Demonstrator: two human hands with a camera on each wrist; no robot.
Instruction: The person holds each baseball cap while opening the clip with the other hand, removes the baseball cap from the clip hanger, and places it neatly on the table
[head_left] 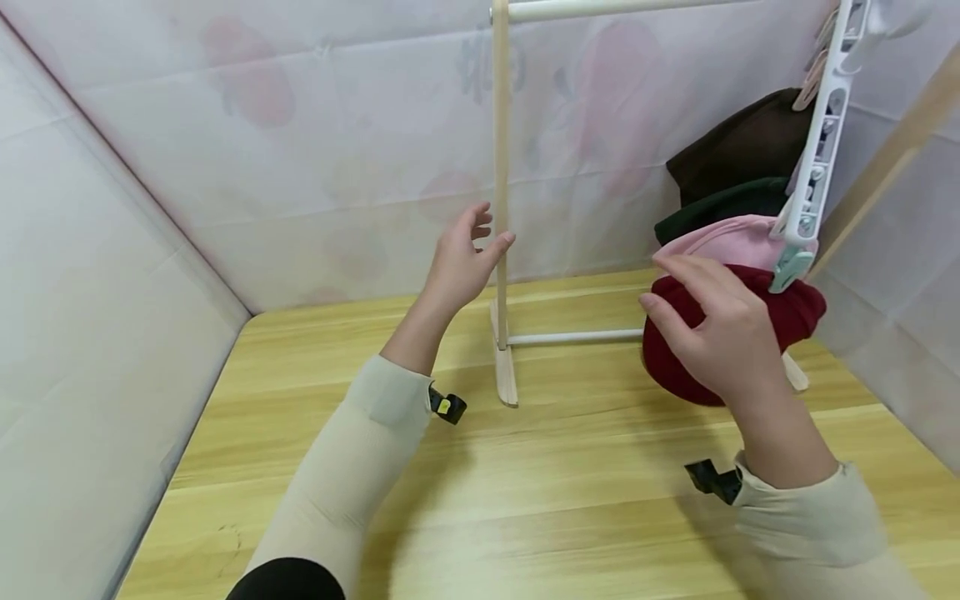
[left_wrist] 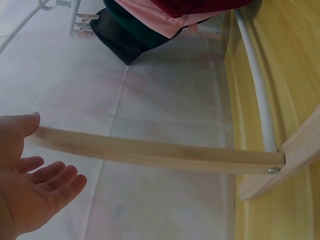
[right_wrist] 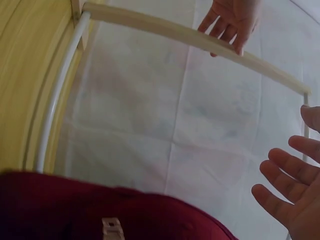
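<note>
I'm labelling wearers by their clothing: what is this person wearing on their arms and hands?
Both hands are bare: the left hand and the right hand wear no gloves or rings. Snug cream sleeves reach the wrists, with a black layer at the left upper arm. A small black camera mount sits at each wrist; the left one bears a yellow mark.

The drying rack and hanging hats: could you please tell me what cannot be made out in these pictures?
- Rack: the head view's top edge cuts off its upper bar.
- Red hat: the right hand covers much of it in the head view.
- Brown hat and green hat: the clip hanger and pink hat partly hide them.
- Left hand: whether it touches the rack post is unclear.
</note>
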